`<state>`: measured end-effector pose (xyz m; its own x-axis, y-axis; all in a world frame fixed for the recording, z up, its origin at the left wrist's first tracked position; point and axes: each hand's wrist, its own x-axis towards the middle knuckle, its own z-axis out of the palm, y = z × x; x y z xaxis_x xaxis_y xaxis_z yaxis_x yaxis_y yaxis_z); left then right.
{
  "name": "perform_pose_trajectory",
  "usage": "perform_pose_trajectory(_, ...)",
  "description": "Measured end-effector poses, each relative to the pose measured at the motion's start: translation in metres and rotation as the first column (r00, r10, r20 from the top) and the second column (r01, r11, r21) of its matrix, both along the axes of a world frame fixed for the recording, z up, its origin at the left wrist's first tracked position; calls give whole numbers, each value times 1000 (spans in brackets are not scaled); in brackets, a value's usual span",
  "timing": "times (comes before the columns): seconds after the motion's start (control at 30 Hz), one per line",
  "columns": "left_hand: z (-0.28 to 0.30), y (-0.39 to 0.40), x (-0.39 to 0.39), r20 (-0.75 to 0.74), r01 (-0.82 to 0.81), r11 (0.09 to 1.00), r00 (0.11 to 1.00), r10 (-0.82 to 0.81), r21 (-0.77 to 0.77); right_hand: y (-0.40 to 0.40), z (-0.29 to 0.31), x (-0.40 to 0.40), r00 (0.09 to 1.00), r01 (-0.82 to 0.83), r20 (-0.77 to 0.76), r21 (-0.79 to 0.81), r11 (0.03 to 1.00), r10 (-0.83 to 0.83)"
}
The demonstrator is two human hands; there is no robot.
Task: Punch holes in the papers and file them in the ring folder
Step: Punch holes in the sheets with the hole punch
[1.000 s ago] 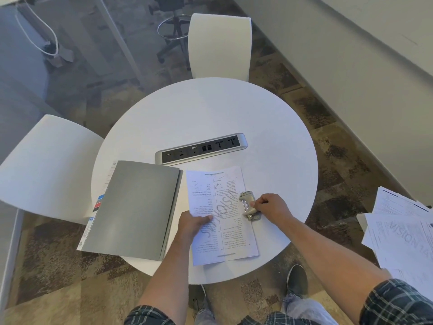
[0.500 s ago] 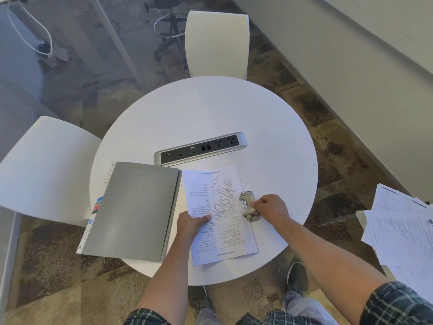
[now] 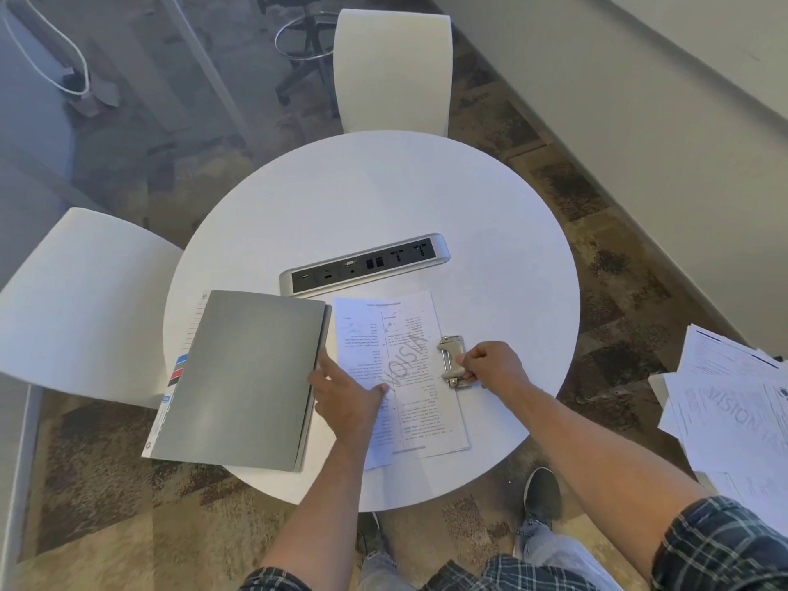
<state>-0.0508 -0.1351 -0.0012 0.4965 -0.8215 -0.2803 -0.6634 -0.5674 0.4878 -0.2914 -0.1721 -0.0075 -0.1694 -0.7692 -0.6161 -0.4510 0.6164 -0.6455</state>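
Printed papers [image 3: 386,334] lie on the round white table [image 3: 383,198], just right of a shut grey ring folder [image 3: 243,377]. A small metal hole punch [image 3: 451,360] sits on the papers' right edge. My right hand [image 3: 490,366] grips the punch from the right. My left hand [image 3: 347,394] rests flat on the papers' left part, fingers spread, the fingertips touching the folder's right edge.
A silver power strip [image 3: 366,262] is set into the table behind the papers. White chairs stand at the far side [image 3: 392,66] and the left [image 3: 76,305]. A loose stack of more printed papers [image 3: 733,398] lies at the right, off the table.
My left hand has slid left across the papers toward the folder's edge, with the fingers now spread. My right hand stays on the punch.
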Motion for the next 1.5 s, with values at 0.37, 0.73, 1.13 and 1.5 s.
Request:
perform_pose_trajectory(0.37, -8, 8, 18, -365, -135, 990, 921, 138, 35, 4, 2, -3, 999, -17, 40, -4, 1000, 17)
perform_pose_trajectory(0.73, -9, 18, 38, -781, -66, 984, 601, 171, 164, 17, -3, -7, 994, 13, 108, -39, 999, -9)
perform_pose_trajectory(1.13, -10, 24, 32, -757, -83, 985, 631, 169, 151, 14, 3, 1, 1000, 5, -28, -95, 996, -8)
perform_pose_trajectory(1.5, -8, 17, 31, -774, -79, 986, 613, 162, 144, 11, -1, -10, 996, 75, 45, -41, 996, -73)
